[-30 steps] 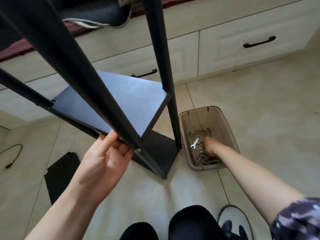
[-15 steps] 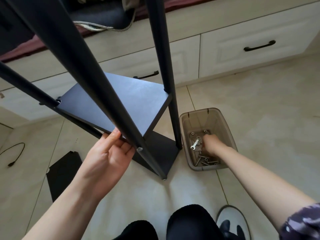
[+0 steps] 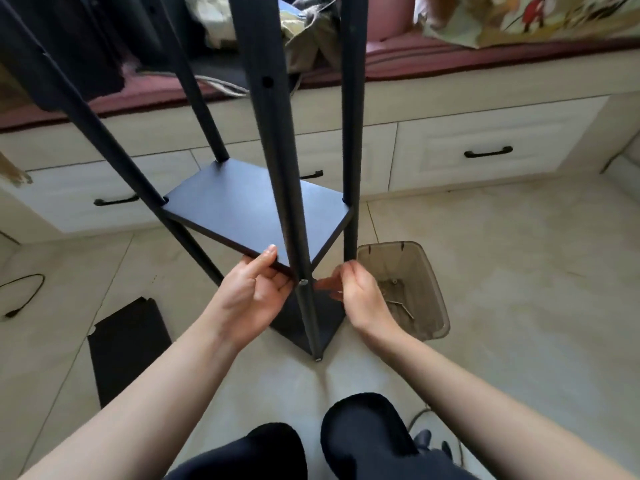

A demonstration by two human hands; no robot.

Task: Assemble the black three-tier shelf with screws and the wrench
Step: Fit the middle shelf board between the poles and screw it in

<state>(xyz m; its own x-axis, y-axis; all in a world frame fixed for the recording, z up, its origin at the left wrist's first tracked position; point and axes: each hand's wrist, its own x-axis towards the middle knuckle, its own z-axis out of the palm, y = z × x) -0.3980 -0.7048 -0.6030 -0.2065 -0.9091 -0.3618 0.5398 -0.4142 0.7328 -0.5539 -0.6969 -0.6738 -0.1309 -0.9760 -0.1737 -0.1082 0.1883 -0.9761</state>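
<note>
The black shelf frame stands on the tiled floor in front of me. Its near pole (image 3: 277, 150) carries a screw head (image 3: 304, 282) at the front corner of the middle board (image 3: 249, 209). My left hand (image 3: 254, 292) grips that corner, thumb on top and fingers beneath. Just right of the pole, at screw height, is my right hand (image 3: 360, 292) with its fingers curled; what it holds is hidden. The bottom board (image 3: 322, 317) lies below. Loose screws (image 3: 401, 303) lie in the bin.
A translucent brown bin (image 3: 426, 271) stands right of the shelf, behind my right hand. A loose black panel (image 3: 128, 344) lies on the floor at the left, near a black cable (image 3: 24, 292). White drawers (image 3: 485, 154) with black handles run along the back. My knees are at the bottom edge.
My right hand has come out of the bin and moved left to the near pole by the screw. My left hand stays on the middle board's front corner. The view tilted up.
</note>
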